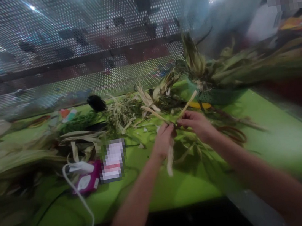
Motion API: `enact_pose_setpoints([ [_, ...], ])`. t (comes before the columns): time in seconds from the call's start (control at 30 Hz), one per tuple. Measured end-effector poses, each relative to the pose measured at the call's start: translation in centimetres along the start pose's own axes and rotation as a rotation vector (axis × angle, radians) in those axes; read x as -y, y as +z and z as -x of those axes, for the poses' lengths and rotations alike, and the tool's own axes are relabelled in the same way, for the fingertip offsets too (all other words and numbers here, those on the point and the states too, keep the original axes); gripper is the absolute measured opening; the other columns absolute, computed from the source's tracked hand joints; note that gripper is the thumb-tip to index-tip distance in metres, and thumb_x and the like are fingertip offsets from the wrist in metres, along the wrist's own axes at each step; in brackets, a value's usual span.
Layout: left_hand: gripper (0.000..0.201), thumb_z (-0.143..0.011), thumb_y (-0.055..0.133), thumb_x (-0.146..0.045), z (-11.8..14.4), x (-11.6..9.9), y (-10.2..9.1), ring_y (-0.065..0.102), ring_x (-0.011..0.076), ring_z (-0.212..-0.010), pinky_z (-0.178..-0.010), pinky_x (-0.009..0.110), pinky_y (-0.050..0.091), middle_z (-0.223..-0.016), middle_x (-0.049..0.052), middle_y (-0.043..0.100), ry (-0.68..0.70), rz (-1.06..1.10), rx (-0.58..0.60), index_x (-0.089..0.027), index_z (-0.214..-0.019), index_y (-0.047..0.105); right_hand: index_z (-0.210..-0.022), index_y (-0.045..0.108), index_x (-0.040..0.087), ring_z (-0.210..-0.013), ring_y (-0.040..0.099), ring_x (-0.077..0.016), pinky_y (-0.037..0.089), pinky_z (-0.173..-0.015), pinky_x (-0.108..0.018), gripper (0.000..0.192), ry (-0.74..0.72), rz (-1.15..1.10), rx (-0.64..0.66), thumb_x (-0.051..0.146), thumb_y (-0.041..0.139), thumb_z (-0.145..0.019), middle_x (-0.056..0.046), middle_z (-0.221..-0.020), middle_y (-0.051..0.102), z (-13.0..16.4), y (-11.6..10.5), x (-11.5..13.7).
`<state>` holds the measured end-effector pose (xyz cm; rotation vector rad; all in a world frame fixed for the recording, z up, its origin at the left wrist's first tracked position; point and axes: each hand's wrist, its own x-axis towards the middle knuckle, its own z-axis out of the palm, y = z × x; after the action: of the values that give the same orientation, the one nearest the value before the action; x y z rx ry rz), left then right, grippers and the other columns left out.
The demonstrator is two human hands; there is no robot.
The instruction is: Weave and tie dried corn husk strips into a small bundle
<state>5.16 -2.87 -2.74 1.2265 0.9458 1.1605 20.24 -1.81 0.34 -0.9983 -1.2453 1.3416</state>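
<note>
A white cable (pixel 80 202) trails across the near edge of the green table (pixel 283 144), beside a magenta pack (pixel 88 181). Above mid-table, the left hand (pixel 163 141) and right hand (pixel 197 124) meet, fingers pinched narrow on crossed pale leaf strips (pixel 187 105), apparently to keep the crossing taut; one strip end hangs below the left hand. Beyond lie loose dried leaves (pixel 122 114), a green basket (pixel 217 94) and perforated mesh screen (pixel 70 45).

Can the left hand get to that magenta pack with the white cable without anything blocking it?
Probably yes. The magenta pack lies on the green table, left of the left hand, with bare surface between. But that hand is gripping dry leaf strips.
</note>
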Motion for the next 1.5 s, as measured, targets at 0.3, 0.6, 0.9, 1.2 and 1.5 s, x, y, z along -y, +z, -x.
enact_pose_setpoints([
  [0.3, 0.018, -0.086, 0.055, -0.035, -0.2, -0.1, -0.3, 0.045, 0.0132, -0.069, -0.065, 0.025, 0.038, -0.072, -0.001, 0.051, 0.019, -0.119, 0.010, -0.018, -0.084, 0.057, -0.078, 0.069, 0.018, -0.063, 0.054, -0.0138, 0.039, -0.060, -0.027, 0.023, 0.055, -0.015, -0.021, 0.025, 0.074, -0.056, 0.000, -0.070, 0.066, 0.0, 0.1, 0.3],
  [0.6, 0.020, -0.089, 0.050, -0.029, 0.2, -0.6, -0.1, 0.058, 0.0198, -0.092, -0.085, 0.031, 0.044, -0.097, 0.006, 0.067, 0.183, -0.441, 0.070, -0.017, -0.099, 0.063, -0.065, 0.061, 0.019, -0.058, 0.042, -0.0107, 0.032, -0.056, -0.026, 0.021, -0.007, 0.081, -0.059, 0.035, 0.074, -0.062, 0.003, -0.061, 0.055, -0.2, -0.1, -0.3],
  [0.9, 0.018, -0.081, 0.063, -0.030, 0.4, -0.4, 0.4, 0.061, 0.0200, -0.099, -0.095, 0.034, 0.044, -0.099, 0.005, 0.070, 0.138, -0.113, 0.203, -0.017, -0.093, 0.068, -0.050, 0.047, 0.021, -0.051, 0.034, -0.0112, 0.027, -0.051, -0.027, 0.025, 0.041, 0.074, -0.075, 0.033, 0.063, -0.064, 0.004, -0.051, 0.040, -0.1, 0.0, -0.5],
  [1.2, 0.024, -0.073, 0.075, -0.034, 0.1, -0.7, 0.0, 0.061, 0.0107, -0.073, -0.080, 0.025, 0.049, -0.078, 0.000, 0.066, -0.120, 0.398, 0.084, -0.017, -0.087, 0.067, -0.054, 0.059, 0.019, -0.051, 0.041, -0.0113, 0.030, -0.050, -0.026, 0.022, 0.104, 0.080, 0.010, 0.036, 0.067, -0.066, 0.002, -0.052, 0.053, -0.5, -0.2, -1.2],
  [1.5, 0.025, -0.073, 0.074, -0.036, 0.0, -0.5, -0.6, 0.058, 0.0102, -0.068, -0.070, 0.023, 0.047, -0.077, 0.000, 0.065, -0.166, 0.364, 0.074, -0.016, -0.086, 0.066, -0.056, 0.061, 0.022, -0.056, 0.050, -0.0162, 0.039, -0.055, -0.029, 0.033, 0.102, 0.096, 0.038, 0.050, 0.069, -0.072, -0.001, -0.056, 0.057, 0.0, 0.4, -0.1],
])
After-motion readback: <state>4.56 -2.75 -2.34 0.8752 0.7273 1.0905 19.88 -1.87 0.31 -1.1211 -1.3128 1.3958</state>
